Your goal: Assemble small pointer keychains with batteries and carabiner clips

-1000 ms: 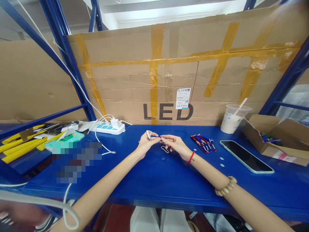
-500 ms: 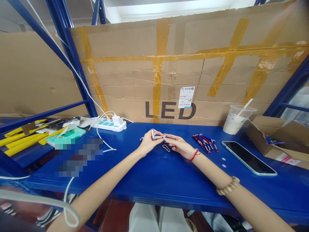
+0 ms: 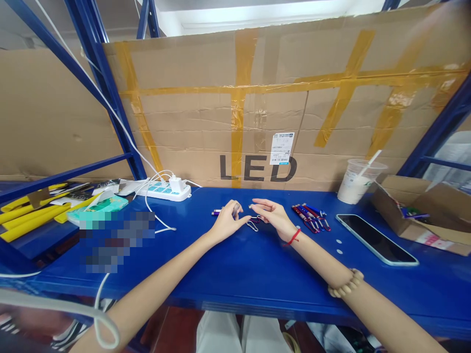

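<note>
My left hand (image 3: 227,223) is curled around a small silver tube (image 3: 236,209), mostly hidden by the fingers. To its right, my right hand (image 3: 275,216) pinches a tiny shiny metal piece (image 3: 251,206) between thumb and fingertips. The two hands are apart. On the table just below and between them lies a silver carabiner clip (image 3: 252,226). The end of a purple metal tube (image 3: 215,213) shows beyond my left hand, the remainder covered. Several slim red and blue metal tubes (image 3: 306,217) with carabiner clips lie together right of my right hand.
Two small pale discs (image 3: 339,251) and a phone (image 3: 376,239) lie on the right of the blue table (image 3: 235,274). Behind stand a drink cup (image 3: 355,184) and an open cardboard box (image 3: 423,215). A power strip (image 3: 165,190) with white cables sits back left, near yellow tubes (image 3: 33,218).
My hands have moved apart from where their fingertips met. The silver tube, upright in my left hand before, is now tucked among its fingers. The tiny metal piece now shows in my right fingertips.
</note>
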A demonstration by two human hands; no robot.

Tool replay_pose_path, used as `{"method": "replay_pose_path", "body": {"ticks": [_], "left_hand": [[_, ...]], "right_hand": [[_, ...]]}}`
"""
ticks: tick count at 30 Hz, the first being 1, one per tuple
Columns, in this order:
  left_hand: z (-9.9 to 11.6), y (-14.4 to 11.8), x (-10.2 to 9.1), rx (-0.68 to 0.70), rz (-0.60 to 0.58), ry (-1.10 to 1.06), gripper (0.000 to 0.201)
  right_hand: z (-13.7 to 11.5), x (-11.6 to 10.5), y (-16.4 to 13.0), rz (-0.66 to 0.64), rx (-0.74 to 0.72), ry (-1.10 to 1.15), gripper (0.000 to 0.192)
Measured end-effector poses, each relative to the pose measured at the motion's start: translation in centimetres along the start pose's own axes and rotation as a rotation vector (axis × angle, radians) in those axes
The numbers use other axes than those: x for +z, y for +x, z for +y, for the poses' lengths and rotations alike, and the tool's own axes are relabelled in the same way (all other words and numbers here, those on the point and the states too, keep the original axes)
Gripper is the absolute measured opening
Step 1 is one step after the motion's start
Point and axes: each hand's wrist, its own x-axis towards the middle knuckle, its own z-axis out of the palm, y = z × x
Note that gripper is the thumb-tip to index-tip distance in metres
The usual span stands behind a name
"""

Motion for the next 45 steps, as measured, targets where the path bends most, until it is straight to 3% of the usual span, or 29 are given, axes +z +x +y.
{"method": "replay_pose_path", "body": {"ticks": [5,15,20,25,32,45], "left_hand": [[-0.4,-0.2,0.1,0.101,-0.076,0.278,0.025],[0.0,-0.9,-0.4,0.092,-0.228,0.555,0.018],[0.0,-1.1,0.0,0.062,-0.267,0.500,0.019],[-0.4,-0.8,0.7,0.028,-0.218,0.343,0.020],[0.6,-0.8,0.8,-0.069,-0.210,0.194,0.025],[0.6,-1.6,0.6,-0.036,-0.288,0.395,0.016]], "right_hand": [[0.3,0.2,0.0,-0.068,-0.103,-0.023,0.046],[1.0,0.0,0.1,-0.145,-0.137,-0.131,0.044],[1.1,0.2,0.0,-0.185,-0.086,-0.103,0.045],[1.0,0.5,-0.1,-0.142,-0.103,-0.037,0.044],[1.0,0.3,0.1,-0.138,-0.087,-0.055,0.045],[0.4,-0.6,0.1,-0.261,-0.101,-0.266,0.038]]}}
